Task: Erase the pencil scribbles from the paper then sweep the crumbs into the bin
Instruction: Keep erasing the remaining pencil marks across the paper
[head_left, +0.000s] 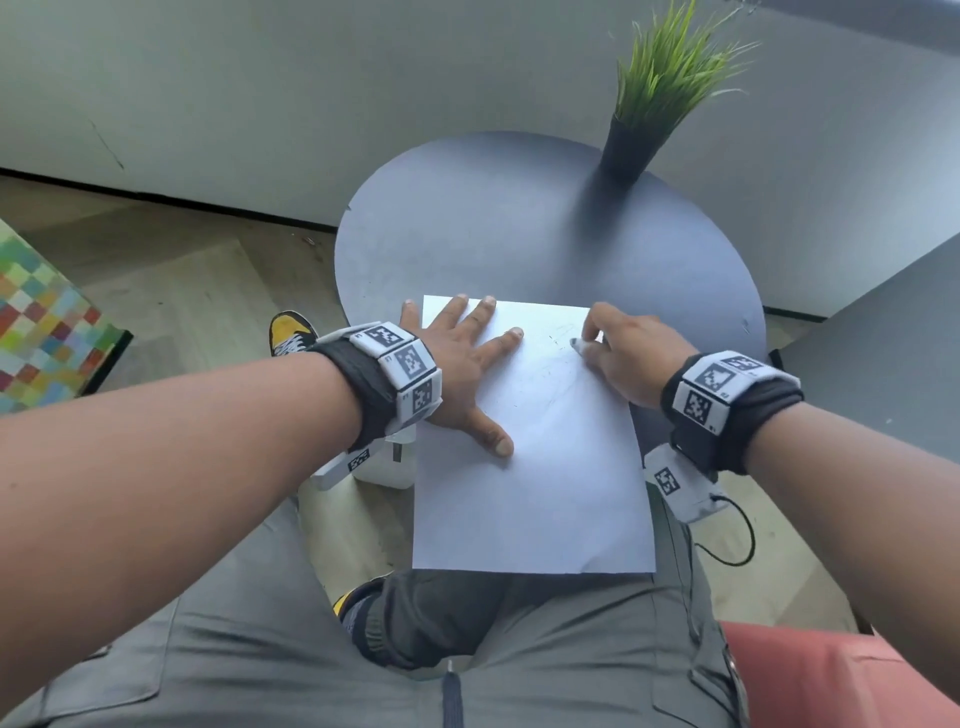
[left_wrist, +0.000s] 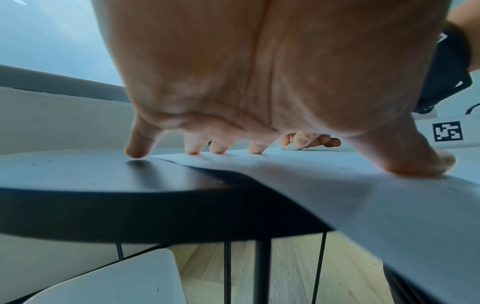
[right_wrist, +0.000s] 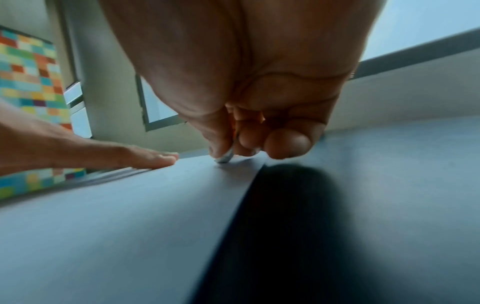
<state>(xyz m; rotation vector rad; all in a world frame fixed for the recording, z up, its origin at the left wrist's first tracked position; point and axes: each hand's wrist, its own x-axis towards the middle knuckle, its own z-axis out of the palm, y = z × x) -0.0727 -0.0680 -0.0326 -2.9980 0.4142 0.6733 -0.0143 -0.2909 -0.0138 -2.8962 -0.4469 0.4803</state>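
A white sheet of paper (head_left: 535, 467) lies on the round dark table (head_left: 493, 228), its near end hanging past the table's edge over my lap. Faint pencil marks (head_left: 558, 338) show near its far right corner. My left hand (head_left: 467, 364) presses flat on the sheet's upper left with fingers spread; the little finger (left_wrist: 137, 148) touches the table. My right hand (head_left: 623, 348) pinches a small whitish eraser (right_wrist: 225, 158) between thumb and fingers, its tip down on the paper (right_wrist: 130, 216) at the marks. The eraser (left_wrist: 293, 146) also shows beyond my left fingers.
A potted green grass plant (head_left: 660, 98) stands at the table's far right. A white bin (left_wrist: 116, 281) sits on the floor under the table's left edge. A second dark surface (head_left: 893, 364) is at the right, a colourful checkered block (head_left: 41, 322) at the left.
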